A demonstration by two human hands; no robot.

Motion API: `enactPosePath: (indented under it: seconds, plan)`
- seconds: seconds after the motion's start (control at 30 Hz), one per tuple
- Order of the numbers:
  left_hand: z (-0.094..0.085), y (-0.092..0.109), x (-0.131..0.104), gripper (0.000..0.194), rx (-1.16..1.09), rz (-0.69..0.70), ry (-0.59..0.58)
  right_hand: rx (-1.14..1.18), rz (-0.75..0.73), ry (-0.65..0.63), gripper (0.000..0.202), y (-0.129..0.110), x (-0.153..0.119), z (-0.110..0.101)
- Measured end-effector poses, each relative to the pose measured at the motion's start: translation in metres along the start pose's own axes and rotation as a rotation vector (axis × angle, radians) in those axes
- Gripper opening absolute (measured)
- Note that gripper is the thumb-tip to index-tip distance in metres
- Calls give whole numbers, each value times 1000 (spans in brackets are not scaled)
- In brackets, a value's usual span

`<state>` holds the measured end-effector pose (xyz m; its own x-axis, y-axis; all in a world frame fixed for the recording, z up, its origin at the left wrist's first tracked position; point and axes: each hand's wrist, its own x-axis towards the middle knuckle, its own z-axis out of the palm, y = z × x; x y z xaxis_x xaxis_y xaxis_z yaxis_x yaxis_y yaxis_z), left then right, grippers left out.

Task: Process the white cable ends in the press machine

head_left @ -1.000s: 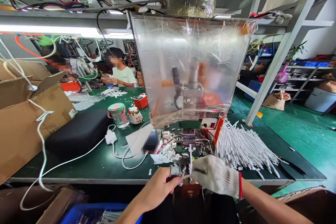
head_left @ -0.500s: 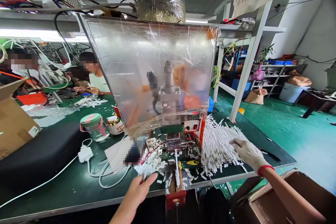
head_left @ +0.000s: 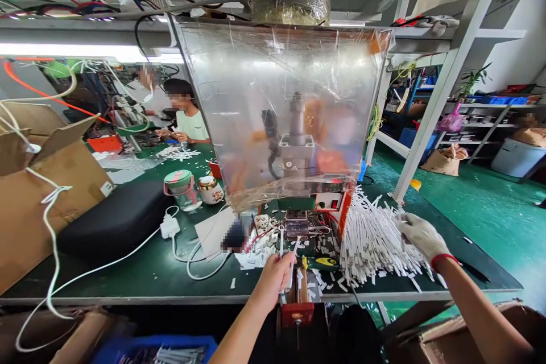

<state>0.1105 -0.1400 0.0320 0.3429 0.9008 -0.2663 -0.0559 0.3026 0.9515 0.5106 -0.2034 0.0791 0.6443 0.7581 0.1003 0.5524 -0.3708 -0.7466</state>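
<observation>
My bare left hand (head_left: 273, 276) is closed at the front of the machine's small metal fixture (head_left: 296, 227). A thin white strip (head_left: 281, 239) sticks up from its fingers, and another white strip (head_left: 294, 261) runs past the thumb toward the fixture. My right hand (head_left: 422, 234), in a white knit glove with a red cuff, is over the right side of a large pile of white strips (head_left: 371, 233). Its fingers are pinched together, with what looks like a single strip hanging from the tips.
A clear plastic-wrapped shield (head_left: 290, 102) hangs over the machine. White scraps (head_left: 260, 244) and a yellow-black tool handle (head_left: 322, 263) lie nearby. At left are a black case (head_left: 115, 219), a jar (head_left: 183, 190), a cable and a cardboard box (head_left: 51, 199). Two co-workers sit beyond.
My left hand has moved up and right to the fixture and now has a strip in its fingers. My right hand has shifted slightly on the pile. The view has swung left.
</observation>
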Motion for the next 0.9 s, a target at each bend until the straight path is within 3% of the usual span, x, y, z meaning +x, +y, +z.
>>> enactPosePath:
  seconds: [0.13,0.2,0.3,0.37,0.4,0.5,0.6,0.77,0.9]
  plan:
    - [-11,7,-19,42,-68,-21,-21,427,99,-10,48,-18,-20,-11]
    - [-18,8,-28,43,-153,-7,-24,524,75,-161,53,-38,-48,-5]
    - [-29,6,-38,51,-303,-13,-7,571,37,-650,48,-73,-100,31]
    - [-34,4,-44,59,-340,-20,8,577,66,-832,47,-92,-130,71]
    - [-36,3,-46,61,-336,-18,14,602,94,-861,46,-100,-140,94]
    - [-44,0,-53,55,-312,20,61,731,206,-838,44,-113,-156,155]
    - [-55,-2,-60,45,-315,39,124,788,267,-742,43,-116,-156,191]
    - [-69,-6,-65,46,-333,23,136,841,326,-700,38,-114,-150,202]
    - [-70,-11,-65,53,-329,6,129,839,363,-722,28,-113,-146,203]
